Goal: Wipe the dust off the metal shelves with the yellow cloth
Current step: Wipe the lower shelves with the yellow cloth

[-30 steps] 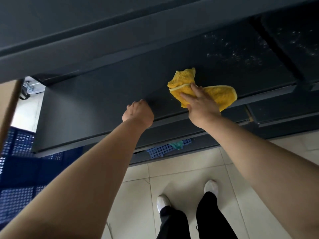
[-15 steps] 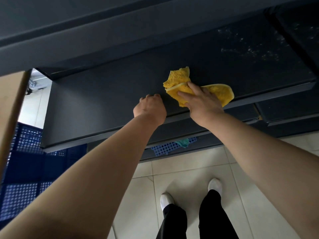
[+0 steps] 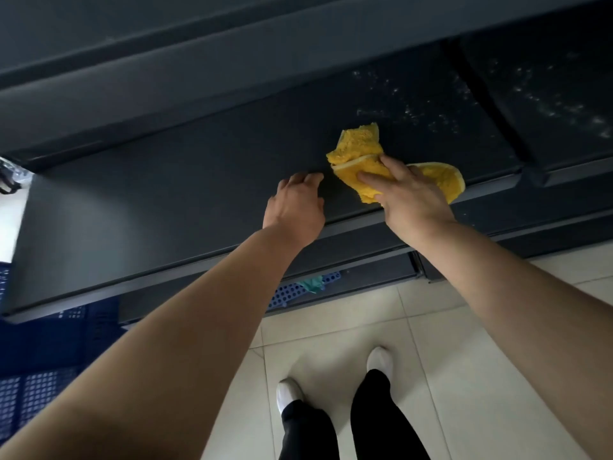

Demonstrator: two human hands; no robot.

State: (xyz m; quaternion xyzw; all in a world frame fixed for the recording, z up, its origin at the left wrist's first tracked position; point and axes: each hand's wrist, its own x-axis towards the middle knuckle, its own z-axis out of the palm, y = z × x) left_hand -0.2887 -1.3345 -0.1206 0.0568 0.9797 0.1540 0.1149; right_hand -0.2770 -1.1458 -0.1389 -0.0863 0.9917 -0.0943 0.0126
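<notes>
Left hand [image 3: 293, 207] slid rightward, fingers now spread, empty | right hand [image 3: 409, 197] presses yellow cloth [image 3: 361, 161] onto metal shelf [image 3: 166, 200]

The cloth [image 3: 394, 166] is lying on the shelf [image 3: 166, 207], under the right hand [image 3: 409, 194]; the left hand [image 3: 297, 207] is sitting just beside it at nine o'clock. Dust specks [image 3: 428, 111] are lying at one o'clock — farther back. A crate [image 3: 298, 288] is sitting below.
</notes>
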